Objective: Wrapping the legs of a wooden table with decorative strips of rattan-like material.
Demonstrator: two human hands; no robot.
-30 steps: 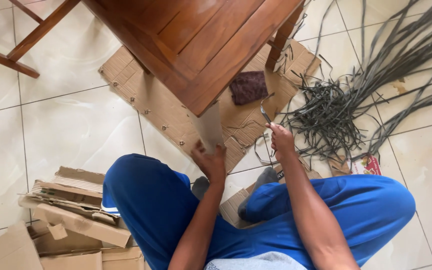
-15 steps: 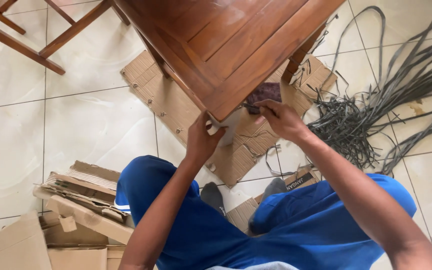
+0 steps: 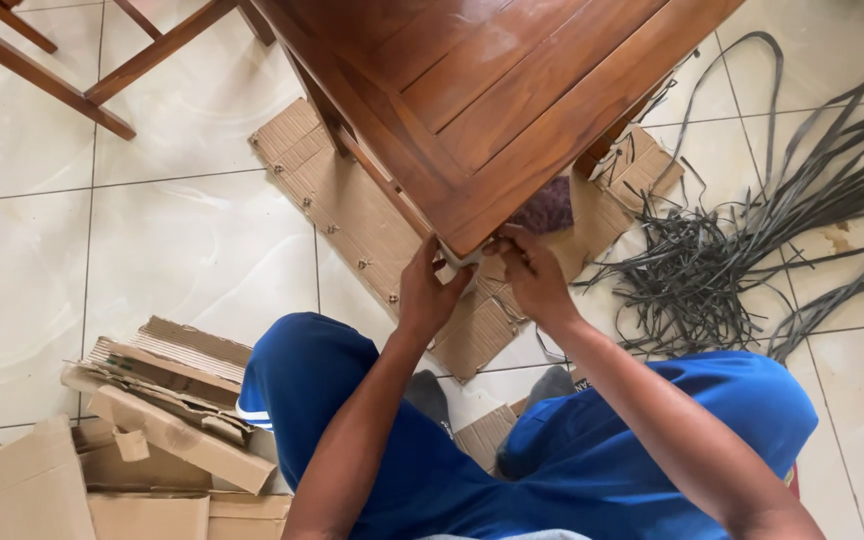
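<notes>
Both hands, left hand (image 3: 430,290) and right hand (image 3: 532,272), pinch a pale cardboard piece (image 3: 455,264) against the wooden tabletop (image 3: 512,100) corner, I judge to keep it wrapped there.

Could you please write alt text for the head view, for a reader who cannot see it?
Both hands, left hand and right hand, meet at the near corner of a brown wooden table, seen from above. Flattened brown cardboard lies beneath on pale floor tiles; tangled grey straps lie to the right.
</notes>
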